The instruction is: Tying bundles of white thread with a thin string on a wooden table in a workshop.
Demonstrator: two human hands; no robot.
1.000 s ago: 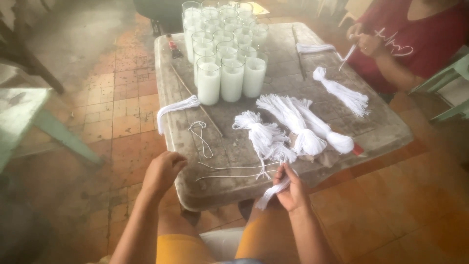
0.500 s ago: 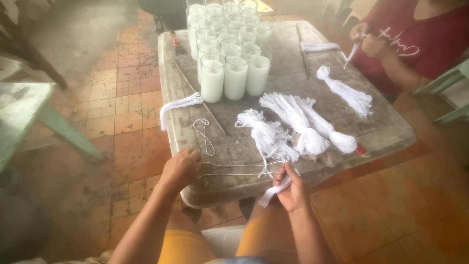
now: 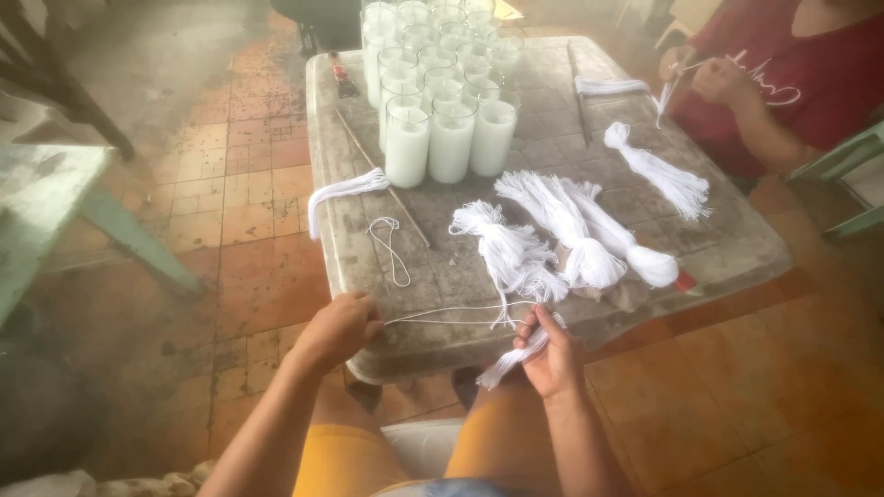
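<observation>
My left hand [image 3: 339,329] pinches the end of a thin white string [image 3: 442,313] at the near edge of the worn stone table [image 3: 727,239]. The string runs taut to my right hand [image 3: 550,353], which grips a small bunch of white strings [image 3: 508,361] hanging below the table edge. Just beyond my right hand lie tied bundles of white strings [image 3: 562,230]. A loose loop of string [image 3: 391,244] lies ahead of my left hand.
Several glass candles filled with white wax [image 3: 442,83] stand at the table's far middle. A thin stick [image 3: 387,184] and another string bundle [image 3: 345,191] lie left. A person in a red shirt [image 3: 783,64] works string at the far right. A green bench [image 3: 55,212] stands left.
My left hand has moved right and forward from the table's left edge and pinched one string, now pulled taut between both hands. The right hand stays put with its bunch.
</observation>
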